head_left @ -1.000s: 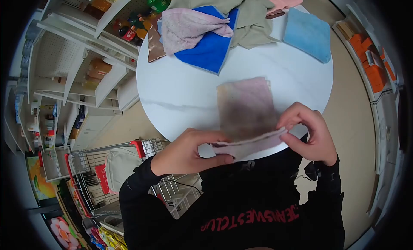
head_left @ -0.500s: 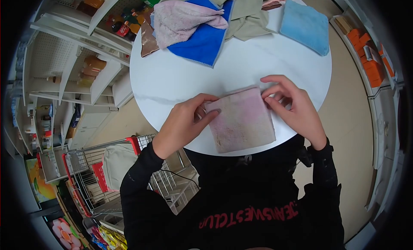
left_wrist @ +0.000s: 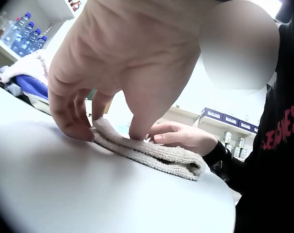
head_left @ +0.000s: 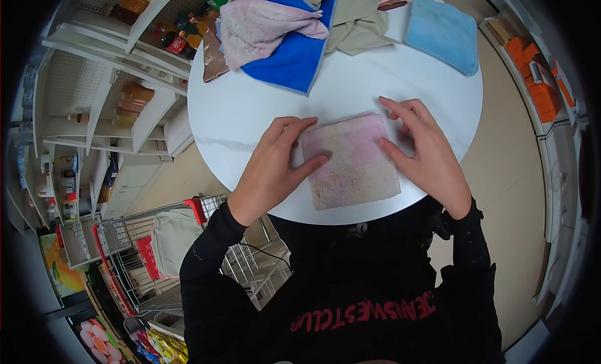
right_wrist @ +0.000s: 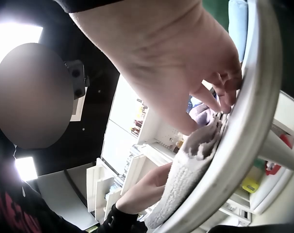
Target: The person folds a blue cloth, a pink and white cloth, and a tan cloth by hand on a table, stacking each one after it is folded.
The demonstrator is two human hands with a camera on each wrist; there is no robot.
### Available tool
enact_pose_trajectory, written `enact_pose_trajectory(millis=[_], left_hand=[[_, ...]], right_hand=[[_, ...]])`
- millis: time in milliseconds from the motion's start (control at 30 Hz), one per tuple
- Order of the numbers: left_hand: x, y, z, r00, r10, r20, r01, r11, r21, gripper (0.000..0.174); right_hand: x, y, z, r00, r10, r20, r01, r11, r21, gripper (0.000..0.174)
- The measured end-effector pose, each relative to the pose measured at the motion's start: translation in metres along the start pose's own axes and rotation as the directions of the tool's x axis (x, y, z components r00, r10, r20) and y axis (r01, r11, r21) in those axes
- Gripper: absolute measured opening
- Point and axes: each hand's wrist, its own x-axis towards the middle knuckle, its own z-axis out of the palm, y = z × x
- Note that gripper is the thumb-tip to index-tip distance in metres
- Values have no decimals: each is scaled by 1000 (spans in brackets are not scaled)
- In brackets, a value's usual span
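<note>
A folded pink and beige cloth lies flat on the white round table near its front edge; the left wrist view shows the cloth in stacked layers. At its left side is the left hand, thumb resting on top and fingers relaxed by the far left corner. The right hand is at the right side, its thumb touching the cloth's edge and its fingers loosely bent above the table. Neither hand grips the cloth.
Farther back on the table lie a pink towel, a blue cloth, a grey-green cloth and a folded light blue cloth. A shopping cart stands at the left, beside shelves.
The folded cloth, earlier held up at the front edge, was laid flat on the table and moved slightly away from the body. Both hands have loosened from it and their fingers have spread.
</note>
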Motion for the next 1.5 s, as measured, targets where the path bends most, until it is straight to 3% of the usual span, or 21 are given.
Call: enact_pose_trajectory(millis=[133,267,300,400,433,533,700,800,833,933,967,1067,1100,1167,1200,1367,1467,1500], left_hand=[[8,2,-5,982,-57,179,47,997,62,48],[10,-8,-8,957,-49,286,38,998,42,47],[10,-9,-6,957,-47,288,36,998,44,47],[10,-11,-2,979,36,202,0,984,-177,37],[10,-8,-3,978,38,206,-1,984,-176,37],[12,0,-13,959,-158,236,214,948,-236,29],[11,-19,-8,946,-236,223,292,920,-263,21],[13,-12,-3,984,-110,141,144,955,-260,20],[12,-13,-3,984,-107,141,142,955,-260,20],[15,-19,-4,987,60,147,-31,981,-190,23],[19,-15,-4,986,84,142,-56,980,-190,23],[14,-4,3,994,66,89,-17,885,-465,31],[16,0,4,993,81,84,-32,882,-471,31],[20,9,3,979,6,204,99,860,-501,35],[21,11,3,964,-33,264,168,844,-509,37],[44,-13,4,918,-11,397,250,794,-555,41],[63,2,8,962,52,269,161,687,-709,39],[70,5,8,964,60,261,151,682,-715,39]], right_hand=[[-1,5,9,985,-155,71,165,969,-184,60],[-1,10,9,979,-146,142,165,977,-133,57],[-1,10,9,980,-146,138,164,978,-132,57],[-2,8,10,977,-197,80,201,978,-47,47],[-2,7,9,978,-194,76,198,979,-46,47],[0,6,6,990,-28,136,7,988,157,37],[5,14,5,989,16,147,-49,974,221,36],[4,19,14,986,-137,96,134,990,40,33],[3,20,16,986,-137,94,133,990,39,33],[7,21,20,920,-391,-17,378,900,-217,30],[9,21,17,917,-396,-33,378,895,-235,30],[10,19,10,943,-325,73,326,945,-8,26],[12,15,4,943,-326,67,328,944,-23,26],[15,2,-12,972,-73,222,40,988,150,22],[15,-2,-16,948,44,315,-117,969,218,20],[14,20,-20,979,-60,193,-19,922,387,23],[16,27,-25,986,125,113,-165,586,793,35],[18,27,-25,986,122,109,-161,596,787,35]])
